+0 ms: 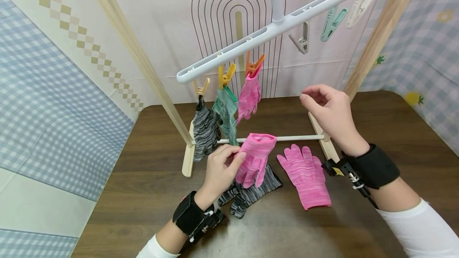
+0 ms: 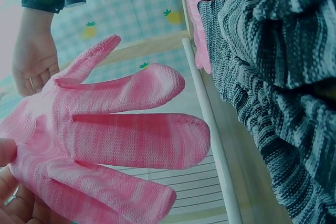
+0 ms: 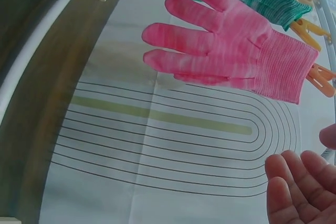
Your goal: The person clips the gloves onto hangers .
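My left hand [image 1: 220, 172] pinches a pink knit glove [image 1: 256, 158] near its cuff, between thumb and fingers. The glove's fingers point downward, and they spread wide in the left wrist view. Up at the right, my right hand [image 1: 328, 108] is raised with loosely curled fingers and holds nothing. Below the held glove lie black-and-grey striped gloves [image 1: 256, 194], partly covered by it. Another pink glove [image 1: 305, 176] lies flat on the table, to their right. From the bar hang a black-and-grey glove [image 1: 206, 128], a green glove [image 1: 226, 110] and a pink glove [image 1: 250, 94].
A pale grey slotted bar [image 1: 244, 49] slants across a wooden frame [image 1: 140, 59]. Beige [image 1: 201, 87], yellow [image 1: 226, 75] and orange [image 1: 254, 66] pegs grip the hanging gloves. Grey [image 1: 302, 40], mint [image 1: 333, 23] and white [image 1: 360, 9] pegs hang further right. A low rod [image 1: 297, 138] crosses the frame's base.
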Demonstrator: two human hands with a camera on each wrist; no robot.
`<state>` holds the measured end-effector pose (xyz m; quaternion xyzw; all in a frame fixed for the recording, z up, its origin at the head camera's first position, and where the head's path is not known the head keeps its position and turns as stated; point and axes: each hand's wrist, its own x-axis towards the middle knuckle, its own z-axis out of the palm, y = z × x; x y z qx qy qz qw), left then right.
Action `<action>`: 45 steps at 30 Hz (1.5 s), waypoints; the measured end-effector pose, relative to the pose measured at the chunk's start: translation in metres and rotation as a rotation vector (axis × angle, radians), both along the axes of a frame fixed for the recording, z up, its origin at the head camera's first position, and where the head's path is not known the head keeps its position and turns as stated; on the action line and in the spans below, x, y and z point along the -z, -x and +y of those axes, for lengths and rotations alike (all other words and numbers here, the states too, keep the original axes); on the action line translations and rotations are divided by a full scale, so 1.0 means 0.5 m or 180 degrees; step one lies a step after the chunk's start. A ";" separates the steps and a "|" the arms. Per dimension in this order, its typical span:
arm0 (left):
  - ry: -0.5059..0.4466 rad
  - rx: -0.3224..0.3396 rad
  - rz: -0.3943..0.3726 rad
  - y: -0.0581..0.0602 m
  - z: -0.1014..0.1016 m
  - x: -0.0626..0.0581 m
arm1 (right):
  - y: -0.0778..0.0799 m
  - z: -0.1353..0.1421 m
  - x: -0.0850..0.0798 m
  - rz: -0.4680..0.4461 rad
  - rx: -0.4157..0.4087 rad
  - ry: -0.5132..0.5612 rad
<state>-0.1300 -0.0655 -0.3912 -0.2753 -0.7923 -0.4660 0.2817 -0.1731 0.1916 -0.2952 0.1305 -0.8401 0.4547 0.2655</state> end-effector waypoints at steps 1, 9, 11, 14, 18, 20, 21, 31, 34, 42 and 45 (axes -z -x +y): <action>-0.0008 0.0004 0.0013 0.000 0.000 0.000 | 0.002 0.000 -0.003 0.0007 0.0007 -0.0008; -0.0044 -0.0010 0.0029 0.001 0.002 -0.001 | 0.012 -0.006 -0.033 0.0106 0.0112 0.0046; -0.0049 -0.0002 0.0011 0.001 0.003 0.000 | 0.016 -0.007 -0.039 0.0119 0.0134 0.0061; -0.0059 0.0006 -0.0018 0.001 0.003 0.002 | 0.024 -0.009 -0.048 0.0135 0.0148 0.0094; -0.0071 0.0027 -0.0025 0.001 0.003 0.002 | 0.035 -0.012 -0.055 0.0160 0.0165 0.0155; -0.0074 0.0042 -0.0007 0.001 0.002 0.001 | 0.040 -0.013 -0.057 0.0177 0.0170 0.0192; -0.0077 0.0047 -0.0010 0.001 0.002 0.000 | 0.043 -0.013 -0.058 0.0186 0.0180 0.0206; -0.0063 0.0051 0.0019 0.001 0.001 0.001 | 0.060 -0.015 -0.068 0.0210 0.0210 0.0248; -0.0037 0.0043 0.0034 0.002 0.001 0.004 | 0.067 -0.017 -0.074 0.0238 0.0208 0.0251; -0.0056 0.0053 0.0026 0.003 0.002 0.004 | 0.083 -0.031 -0.094 0.0190 0.0165 0.0384; -0.0050 0.0042 0.0022 0.002 0.002 0.004 | 0.087 -0.036 -0.100 0.0203 0.0160 0.0391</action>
